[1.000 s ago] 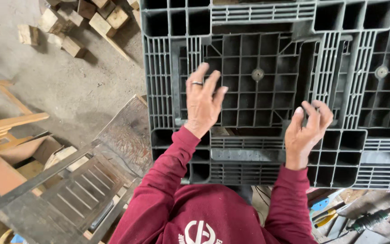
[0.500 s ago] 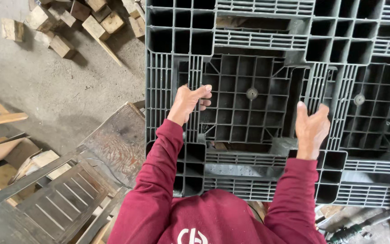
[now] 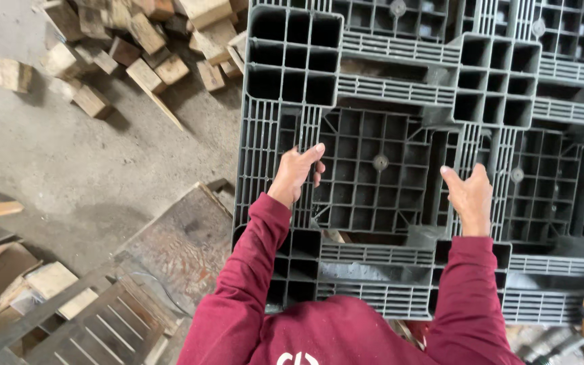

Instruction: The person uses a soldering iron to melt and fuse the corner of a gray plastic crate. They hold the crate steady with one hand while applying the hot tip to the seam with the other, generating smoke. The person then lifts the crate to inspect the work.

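Workshop/yard: concrete floor (image 3: 89,169), scrap wood blocks (image 3: 130,40), grey plastic pallet (image 3: 400,101), timber offcuts (image 3: 8,270).

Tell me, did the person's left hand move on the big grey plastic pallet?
Yes. The left hand slid down and to the right across the grey plastic pallet, from the open grid cells onto a ribbed slat, and its spread fingers curled to grip.

pallet (image 3: 400,88): top, right edges cut off | hands: fingertips hidden in ribs
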